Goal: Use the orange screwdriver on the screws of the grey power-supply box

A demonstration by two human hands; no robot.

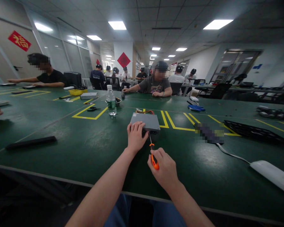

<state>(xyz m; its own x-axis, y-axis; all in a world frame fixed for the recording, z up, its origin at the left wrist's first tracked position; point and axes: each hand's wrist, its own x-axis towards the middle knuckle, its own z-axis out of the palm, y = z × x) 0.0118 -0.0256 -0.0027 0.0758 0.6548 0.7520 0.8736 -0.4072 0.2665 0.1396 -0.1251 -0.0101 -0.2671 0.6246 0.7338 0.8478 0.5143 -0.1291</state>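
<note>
A grey metal computer power supply (148,120) lies on the green table, with a bundle of coloured cables at its far side. My left hand (136,135) grips its near left corner, fingers over the top and thumb at the near face. In my right hand (164,164) is a screwdriver (154,162) with an orange and black handle. Its shaft points away from me, and the tip meets the near face of the power supply beside my left thumb. Whether the tip sits in a screw is too small to tell.
A water bottle (111,101) stands beyond my left hand, before a bowl. A black bar (31,142) lies at left. To the right are a black mesh panel (257,131), blue gloves (196,107) and a white power strip (272,176) with its cord. People sit across the table.
</note>
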